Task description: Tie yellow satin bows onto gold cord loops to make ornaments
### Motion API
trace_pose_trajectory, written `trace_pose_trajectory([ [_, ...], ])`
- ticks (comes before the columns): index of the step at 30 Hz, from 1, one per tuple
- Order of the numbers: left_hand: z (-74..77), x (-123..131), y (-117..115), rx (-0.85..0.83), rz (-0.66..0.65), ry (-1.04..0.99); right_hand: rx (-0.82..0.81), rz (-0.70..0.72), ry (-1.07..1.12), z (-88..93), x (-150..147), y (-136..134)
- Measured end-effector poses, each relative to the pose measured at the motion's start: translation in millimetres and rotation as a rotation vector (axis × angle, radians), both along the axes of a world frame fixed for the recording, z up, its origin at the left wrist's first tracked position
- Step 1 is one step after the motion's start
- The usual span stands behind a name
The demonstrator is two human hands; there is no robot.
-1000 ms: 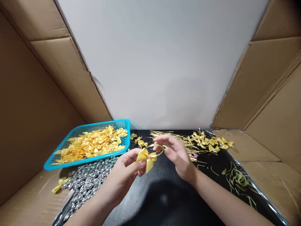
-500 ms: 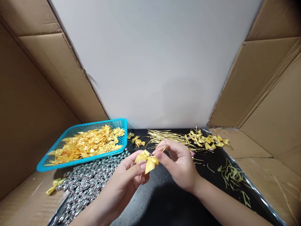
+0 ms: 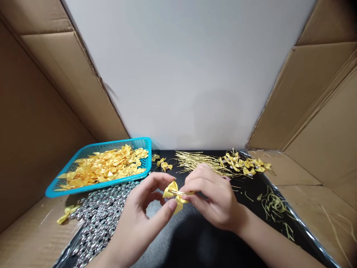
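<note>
A yellow ribbon bow (image 3: pixel 170 189) is held up between my two hands, above the black table surface. My left hand (image 3: pixel 147 212) curves around its left side, with the thumb against the lower tail and the index finger at the top loop. A gold cord (image 3: pixel 185 193) runs across the bow toward the right. My right hand (image 3: pixel 214 197) pinches that cord close to the bow's right side, between thumb and curled fingers. Whether a bead sits on this bow is hidden.
At the left, a blue basket (image 3: pixel 97 187) holds many yellow bows, with silver beads (image 3: pixel 97 219) spread in front. Cut gold cords (image 3: pixel 195 160) lie behind my hands. Bows with cords (image 3: pixel 248 163) are piled at the right, near tangled scraps (image 3: pixel 275 204). Cardboard walls (image 3: pixel 320 100) flank the table.
The bow has turned, so the cord now lies across its front. My left fingers have spread wider around it, and my right hand has shifted slightly right and closed on the cord.
</note>
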State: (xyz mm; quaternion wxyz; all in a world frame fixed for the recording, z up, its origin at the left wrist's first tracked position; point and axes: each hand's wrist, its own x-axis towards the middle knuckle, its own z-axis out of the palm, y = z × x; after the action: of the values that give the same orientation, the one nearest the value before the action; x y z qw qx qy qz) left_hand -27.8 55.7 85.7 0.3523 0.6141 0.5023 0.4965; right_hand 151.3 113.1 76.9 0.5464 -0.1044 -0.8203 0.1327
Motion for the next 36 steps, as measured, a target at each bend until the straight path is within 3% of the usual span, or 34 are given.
trace_pose_trajectory([
  [5, 8.1, 4.3, -3.1, 0.153, 0.122, 0.208, 0.059, -0.029, -0.052, -1.6, 1.4, -1.2],
  [14, 9.4, 2.9, 2.8, -0.038, 0.086, 0.039, -0.049, -0.007, -0.064, -3.6, 1.1, -0.6],
  [19, 3.2, 0.1, 7.5, -0.092, 0.043, 0.078, -0.107, -0.013, -0.059, -6.9, 2.0, 6.8],
  [21, -6.9, -1.7, 7.1, -0.14, 0.009, 0.135, -0.248, -0.092, -0.152, -12.9, -1.3, 19.0],
  [23, -24.0, -3.5, 3.9, -0.198, -0.021, 0.191, -0.491, -0.248, -0.359, -24.4, -10.8, 36.9],
  [27, -70.5, -4.3, -9.4, -0.201, -0.076, 0.231, -0.634, -0.308, -0.582, -57.1, -46.6, 78.8],
  [29, -91.2, -3.7, -15.7, -0.138, -0.02, 0.24, -0.673, -0.344, -0.681, -68.5, -65.3, 97.9],
  [32, -111.6, -3.7, -19.8, -0.078, -0.027, 0.218, -0.684, -0.408, -0.797, -69.6, -85.2, 123.3],
  [36, -125.5, -6.4, -17.4, -0.026, -0.055, 0.195, -0.585, -0.488, -0.851, -53.9, -107.6, 150.6],
])
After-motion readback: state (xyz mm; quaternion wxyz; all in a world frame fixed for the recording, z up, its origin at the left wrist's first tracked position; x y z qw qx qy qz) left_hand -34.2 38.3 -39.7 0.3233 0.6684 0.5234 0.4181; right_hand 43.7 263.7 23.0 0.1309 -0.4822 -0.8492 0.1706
